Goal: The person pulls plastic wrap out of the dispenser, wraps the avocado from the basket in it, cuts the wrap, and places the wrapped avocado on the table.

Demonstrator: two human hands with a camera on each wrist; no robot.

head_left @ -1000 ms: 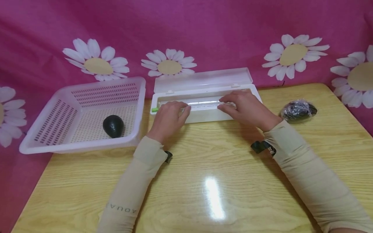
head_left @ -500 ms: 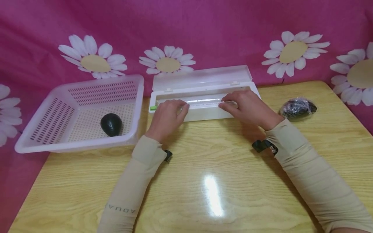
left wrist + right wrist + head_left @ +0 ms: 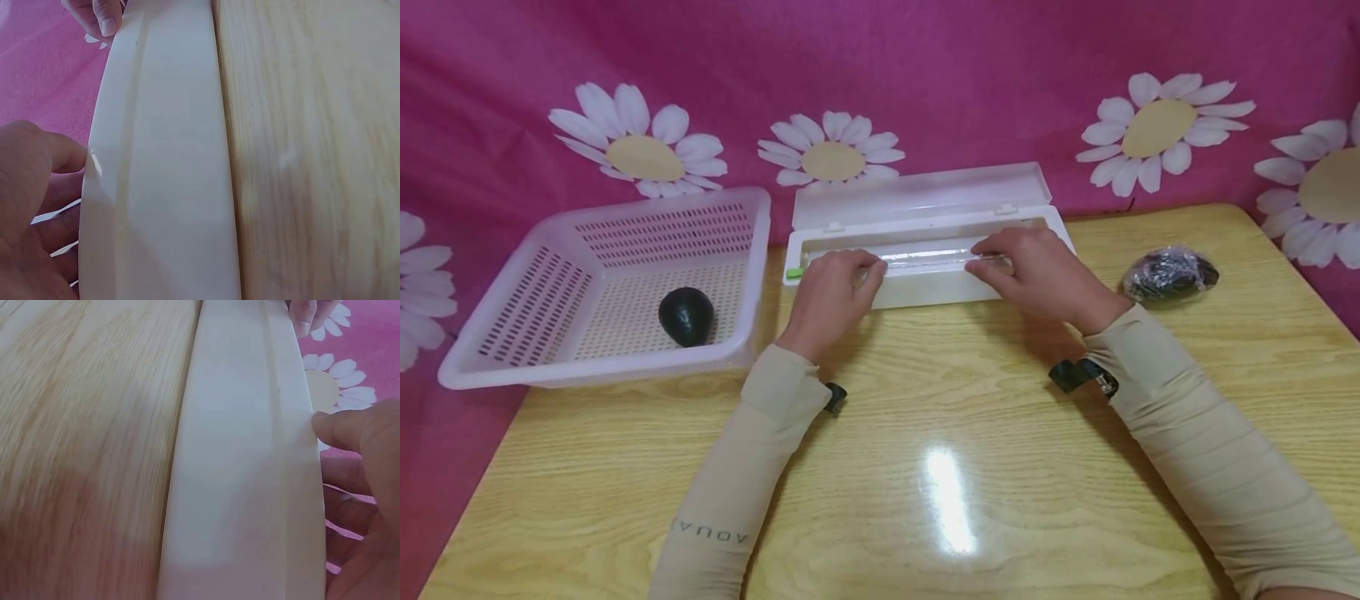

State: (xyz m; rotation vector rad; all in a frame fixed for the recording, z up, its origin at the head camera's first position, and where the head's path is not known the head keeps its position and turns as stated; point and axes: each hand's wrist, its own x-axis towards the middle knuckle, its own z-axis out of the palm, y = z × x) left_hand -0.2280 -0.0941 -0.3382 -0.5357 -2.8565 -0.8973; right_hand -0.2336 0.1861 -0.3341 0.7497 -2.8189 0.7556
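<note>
A white cling film dispenser [image 3: 917,292] with its hinged lid [image 3: 925,196] raised stands at the back of the table. Clear cling film [image 3: 925,257] stretches across its opening. My left hand [image 3: 831,296] is at the left part of the front rim, thumb and fingers pinching the film's edge. On the right part, my right hand [image 3: 1041,275] pinches the film likewise. In both wrist views the thumbs lie at the rim of the white front wall [image 3: 175,150], fingers partly hidden behind it. A green slider [image 3: 794,273] sits at the left end.
A white perforated basket [image 3: 617,367] on the left holds a dark avocado [image 3: 687,317]. Another dark avocado wrapped in film [image 3: 1171,273] lies on the right of the wooden table [image 3: 880,467]. A pink flowered cloth [image 3: 970,75] hangs behind.
Both hands stay at the dispenser's front rim, with only slight shifts of thumbs and fingers. The head view has tilted a little; the avocados, basket and dispenser stay put.
</note>
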